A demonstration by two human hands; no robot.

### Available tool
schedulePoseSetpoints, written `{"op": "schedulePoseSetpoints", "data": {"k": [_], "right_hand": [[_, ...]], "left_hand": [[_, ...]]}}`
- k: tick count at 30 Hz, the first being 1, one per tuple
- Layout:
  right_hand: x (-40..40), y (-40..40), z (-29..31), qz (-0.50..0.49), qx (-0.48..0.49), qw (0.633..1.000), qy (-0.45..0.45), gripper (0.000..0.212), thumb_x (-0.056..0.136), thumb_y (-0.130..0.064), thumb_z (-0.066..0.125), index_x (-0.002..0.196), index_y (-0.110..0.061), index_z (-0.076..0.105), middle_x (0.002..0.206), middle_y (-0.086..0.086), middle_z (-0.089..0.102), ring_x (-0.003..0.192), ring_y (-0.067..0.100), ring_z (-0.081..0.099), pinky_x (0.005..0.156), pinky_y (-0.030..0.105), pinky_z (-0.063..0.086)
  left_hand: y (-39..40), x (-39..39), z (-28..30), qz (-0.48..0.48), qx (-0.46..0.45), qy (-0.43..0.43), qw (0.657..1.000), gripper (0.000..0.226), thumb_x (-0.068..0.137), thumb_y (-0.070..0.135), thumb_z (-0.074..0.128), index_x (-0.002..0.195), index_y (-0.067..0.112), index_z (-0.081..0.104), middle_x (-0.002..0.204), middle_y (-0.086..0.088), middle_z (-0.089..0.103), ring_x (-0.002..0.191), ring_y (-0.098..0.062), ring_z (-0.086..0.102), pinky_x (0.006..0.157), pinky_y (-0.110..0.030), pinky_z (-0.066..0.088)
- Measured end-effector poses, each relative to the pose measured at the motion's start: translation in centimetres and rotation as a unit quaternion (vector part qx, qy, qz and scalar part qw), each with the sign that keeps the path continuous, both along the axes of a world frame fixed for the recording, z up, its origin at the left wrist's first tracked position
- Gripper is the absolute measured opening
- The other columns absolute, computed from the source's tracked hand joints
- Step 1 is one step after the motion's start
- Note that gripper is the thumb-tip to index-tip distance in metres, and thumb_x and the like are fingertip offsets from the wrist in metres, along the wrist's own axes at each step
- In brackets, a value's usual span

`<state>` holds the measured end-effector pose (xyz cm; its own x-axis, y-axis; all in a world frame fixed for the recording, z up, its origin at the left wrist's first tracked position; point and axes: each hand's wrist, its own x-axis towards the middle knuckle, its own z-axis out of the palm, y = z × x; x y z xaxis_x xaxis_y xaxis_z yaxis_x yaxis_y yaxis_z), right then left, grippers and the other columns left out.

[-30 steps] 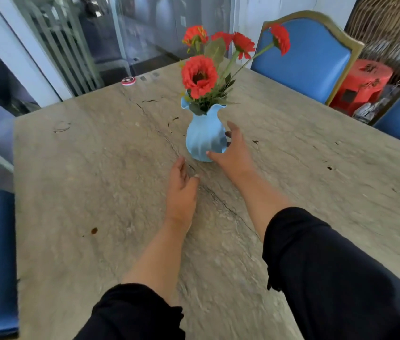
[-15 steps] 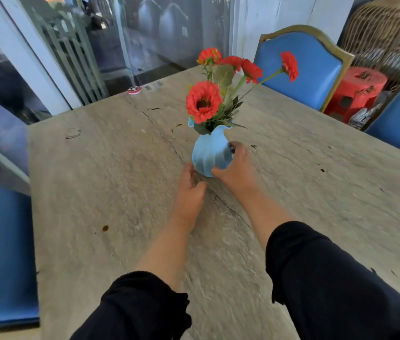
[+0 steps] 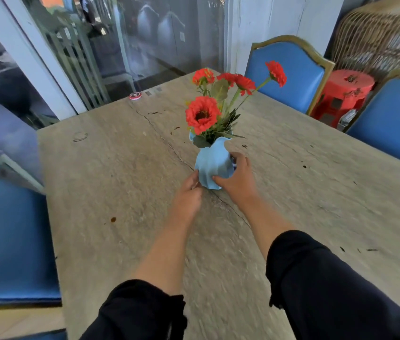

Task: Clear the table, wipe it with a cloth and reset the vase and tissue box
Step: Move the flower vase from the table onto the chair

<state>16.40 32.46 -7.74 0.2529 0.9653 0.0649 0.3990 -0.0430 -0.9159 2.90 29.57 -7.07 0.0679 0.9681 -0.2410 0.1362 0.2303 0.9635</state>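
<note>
The light-blue vase (image 3: 213, 165) of red flowers (image 3: 202, 114) was stood upright near the middle of the stone worktop (image 3: 110, 173), between the two hands. The vase's lower body was gripped by the right hand (image 3: 237, 179), the thumb laid across the near side and the fingers curled round the far side. The left hand (image 3: 187, 196) was held against the vase's lower left side, fingers loosely bent, its fingertips touching the base. Blue chairs (image 3: 289, 74) were set around the worktop.
</note>
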Motion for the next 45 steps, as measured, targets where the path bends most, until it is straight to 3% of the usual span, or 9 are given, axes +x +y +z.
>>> {"op": "schedulePoseSetpoints", "data": {"k": [4, 9, 24, 29, 31, 36, 38, 41, 45], "right_hand": [[0.5, -4.9, 1.1, -0.031, 0.017, 0.998, 0.042, 0.068, 0.063, -0.023, 0.079, 0.124, -0.017, 0.050, 0.122, 0.000, 0.050, 0.107, 0.014, 0.052, 0.089, 0.031, 0.048], [2.7, -12.5, 3.3, -0.064, 0.041, 0.996, 0.036, 0.072, 0.064, -0.018, 0.082, 0.128, -0.018, 0.048, 0.123, 0.000, 0.049, 0.107, 0.016, 0.052, 0.086, 0.030, 0.048], [15.5, -41.4, 5.6, -0.370, 0.027, 0.928, 0.030, 0.072, 0.068, -0.025, 0.082, 0.130, -0.020, 0.047, 0.124, -0.005, 0.048, 0.110, 0.014, 0.054, 0.090, 0.039, 0.051], [20.9, -49.9, 4.9, -0.445, 0.029, 0.895, 0.021, 0.073, 0.058, -0.038, 0.082, 0.122, -0.028, 0.048, 0.120, -0.003, 0.053, 0.104, 0.014, 0.061, 0.088, 0.042, 0.053], [23.3, -53.3, 4.3, -0.468, 0.027, 0.883, 0.020, 0.069, 0.063, -0.029, 0.085, 0.121, -0.027, 0.048, 0.121, -0.002, 0.051, 0.104, 0.014, 0.059, 0.088, 0.038, 0.052], [29.7, -61.3, 0.7, -0.507, 0.015, 0.861, 0.036, 0.067, 0.067, -0.022, 0.085, 0.121, -0.029, 0.046, 0.122, -0.003, 0.049, 0.105, 0.011, 0.057, 0.085, 0.030, 0.050], [32.8, -64.2, -1.1, -0.522, 0.011, 0.851, 0.055, 0.066, 0.066, -0.018, 0.085, 0.119, -0.027, 0.047, 0.121, 0.000, 0.053, 0.104, 0.010, 0.060, 0.083, 0.026, 0.051], [37.6, -67.8, -4.4, -0.535, -0.002, 0.840, 0.085, 0.065, 0.067, -0.004, 0.083, 0.120, -0.016, 0.049, 0.115, 0.001, 0.057, 0.089, -0.010, 0.060, 0.073, 0.010, 0.047], [43.2, -71.7, -10.9, -0.548, -0.046, 0.830, 0.098, 0.066, 0.066, -0.008, 0.085, 0.120, -0.018, 0.049, 0.119, 0.001, 0.058, 0.096, 0.002, 0.060, 0.085, 0.030, 0.051]], "left_hand": [[-4.5, 0.8, 1.1, 0.009, -0.004, -0.049, 0.999, 0.061, 0.085, 0.000, 0.039, 0.139, 0.029, 0.044, 0.141, 0.013, 0.048, 0.128, 0.000, 0.043, 0.108, -0.033, 0.037], [-11.4, 2.5, 3.8, 0.016, -0.006, -0.106, 0.994, 0.054, 0.089, -0.003, 0.037, 0.132, 0.025, 0.053, 0.125, 0.017, 0.059, 0.110, 0.011, 0.053, 0.079, -0.018, 0.043], [-31.1, 17.1, 7.0, -0.256, -0.038, -0.093, 0.961, 0.044, 0.089, 0.004, 0.044, 0.123, 0.027, 0.062, 0.116, 0.015, 0.066, 0.105, 0.000, 0.059, 0.086, -0.022, 0.046], [-37.8, 24.1, 6.7, -0.329, -0.040, -0.092, 0.939, 0.039, 0.089, 0.002, 0.048, 0.118, 0.024, 0.064, 0.106, 0.005, 0.068, 0.083, -0.005, 0.061, 0.078, -0.019, 0.046], [-40.5, 27.1, 5.6, -0.359, -0.053, -0.090, 0.927, 0.038, 0.091, 0.004, 0.048, 0.119, 0.023, 0.063, 0.106, 0.006, 0.068, 0.082, 0.000, 0.061, 0.072, -0.014, 0.045], [-47.4, 34.9, 1.8, -0.398, -0.090, -0.057, 0.911, 0.037, 0.093, 0.006, 0.043, 0.113, 0.030, 0.063, 0.100, 0.017, 0.063, 0.091, -0.002, 0.057, 0.089, -0.027, 0.046], [-50.0, 38.3, -0.2, -0.413, -0.106, -0.046, 0.903, 0.044, 0.091, 0.003, 0.039, 0.106, 0.036, 0.062, 0.116, 0.012, 0.063, 0.107, -0.003, 0.056, 0.099, -0.031, 0.044], [-53.3, 43.3, -4.2, -0.440, -0.131, -0.020, 0.888, 0.056, 0.085, 0.001, 0.035, 0.111, 0.043, 0.060, 0.128, 0.009, 0.059, 0.111, -0.004, 0.055, 0.101, -0.032, 0.042], [-57.2, 49.2, -10.3, -0.448, -0.154, -0.005, 0.881, 0.059, 0.084, -0.007, 0.033, 0.131, 0.023, 0.053, 0.133, 0.004, 0.055, 0.124, -0.009, 0.048, 0.101, -0.025, 0.036]]}}
